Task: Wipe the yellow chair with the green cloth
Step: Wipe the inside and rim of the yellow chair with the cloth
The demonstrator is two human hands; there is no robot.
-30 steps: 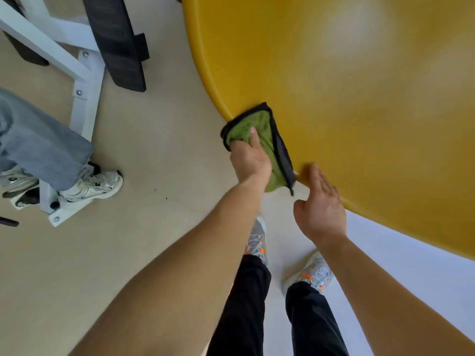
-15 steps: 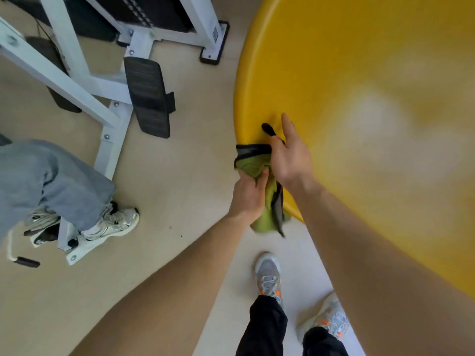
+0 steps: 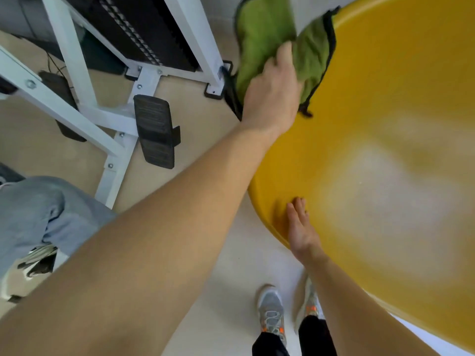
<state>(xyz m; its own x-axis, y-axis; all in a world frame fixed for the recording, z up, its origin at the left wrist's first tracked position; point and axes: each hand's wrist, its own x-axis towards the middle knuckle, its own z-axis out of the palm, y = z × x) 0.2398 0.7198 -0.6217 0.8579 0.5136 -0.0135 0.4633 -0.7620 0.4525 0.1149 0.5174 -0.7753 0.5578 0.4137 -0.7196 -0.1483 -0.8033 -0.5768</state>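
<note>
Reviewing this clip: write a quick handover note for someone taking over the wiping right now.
Left hand: grips the green black-edged cloth, bunched at the glossy yellow chair, by its far left rim.
Right hand: flat, fingers straight, on the chair's near edge.
Done: cloth in hand at the chair; wiped area cannot be told.
Left: wipe across the broad seat surface.

Two bare hands show: one left hand [image 3: 272, 98], which makes the only grip, and one right hand [image 3: 300, 232] nearer the body. In the grip is one green black-edged cloth [image 3: 259, 34]. Right of the grip there is one glossy yellow plastic chair [image 3: 385, 98]. Left of the grip are one white metal frame [image 3: 84, 109] and one black ribbed footplate [image 3: 155, 129]. Well below the grip are two grey orange-marked sneakers [image 3: 270, 312].
</note>
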